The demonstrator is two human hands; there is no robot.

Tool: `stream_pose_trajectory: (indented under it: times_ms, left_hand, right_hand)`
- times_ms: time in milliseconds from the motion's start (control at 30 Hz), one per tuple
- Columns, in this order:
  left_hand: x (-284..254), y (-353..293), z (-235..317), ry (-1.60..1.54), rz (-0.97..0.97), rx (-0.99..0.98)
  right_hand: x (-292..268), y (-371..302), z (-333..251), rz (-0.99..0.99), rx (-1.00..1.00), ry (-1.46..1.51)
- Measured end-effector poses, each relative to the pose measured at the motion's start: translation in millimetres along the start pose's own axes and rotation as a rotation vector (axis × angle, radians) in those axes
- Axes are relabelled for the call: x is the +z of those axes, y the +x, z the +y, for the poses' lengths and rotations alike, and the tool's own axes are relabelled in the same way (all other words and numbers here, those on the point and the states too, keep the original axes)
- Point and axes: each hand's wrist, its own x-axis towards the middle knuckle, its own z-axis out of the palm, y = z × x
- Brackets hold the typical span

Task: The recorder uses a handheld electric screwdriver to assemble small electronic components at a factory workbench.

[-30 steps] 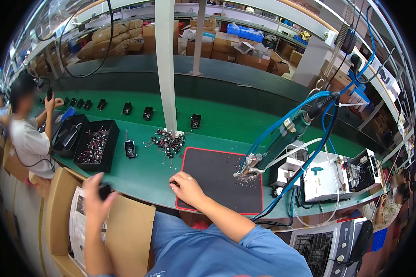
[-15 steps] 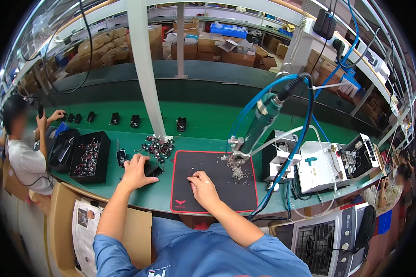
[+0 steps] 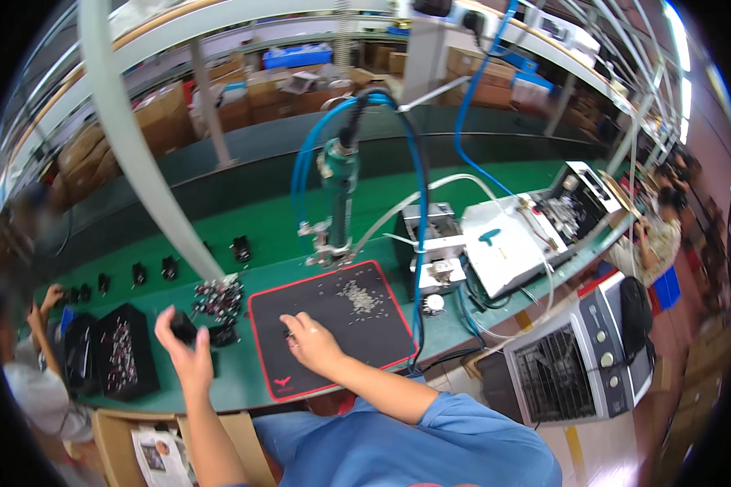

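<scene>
My left hand [image 3: 188,355] is lifted just over the worktop's [image 3: 244,381] near edge, fingers closed around a small black part [image 3: 183,326]. My right hand [image 3: 313,345] rests on the black red-edged mat [image 3: 333,325] — fingers curled, pinching something too small to tell. Farther in, loose screws [image 3: 359,296] lie mid-mat; a heap of black parts [image 3: 217,299] sits just off its left far corner — beyond the mat's far edge hangs the green screwdriver [image 3: 339,195].

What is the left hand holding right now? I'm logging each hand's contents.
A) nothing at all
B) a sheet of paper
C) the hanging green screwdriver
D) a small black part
D: the left hand is raised above the green bench with its fingers closed around a small black part, just left of the black mat.
</scene>
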Motion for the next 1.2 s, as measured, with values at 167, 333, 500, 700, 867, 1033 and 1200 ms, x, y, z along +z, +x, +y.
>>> stream_pose_trajectory:
  times_ms: [167,333,500,700,867,1033,1200]
  left_hand:
    - [43,-73,33,-0.246,-0.306,-0.063]
    - [63,-107,18,-0.436,-0.405,-0.184]
    - [57,-101,-8,-0.331,-0.439,-0.156]
    - [78,-99,41,-0.636,-0.578,-0.337]
    - [90,-96,63,-0.338,-0.79,0.05]
    - [106,-92,47,-0.077,-0.734,0.292]
    - [106,-86,49,-0.009,-0.752,0.282]
  right_hand:
    - [-9,-10,12,0.012,0.014,-0.008]
    - [-20,-23,10,-0.129,0.014,-0.119]
    - [-45,-60,1,-0.088,0.055,-0.024]
    - [-93,-87,9,0.018,0.081,-0.119]
    - [-115,-93,12,-0.013,0.14,-0.134]
    - [-120,-84,7,-0.11,0.1,-0.097]
    - [-119,-80,4,-0.157,0.088,-0.101]
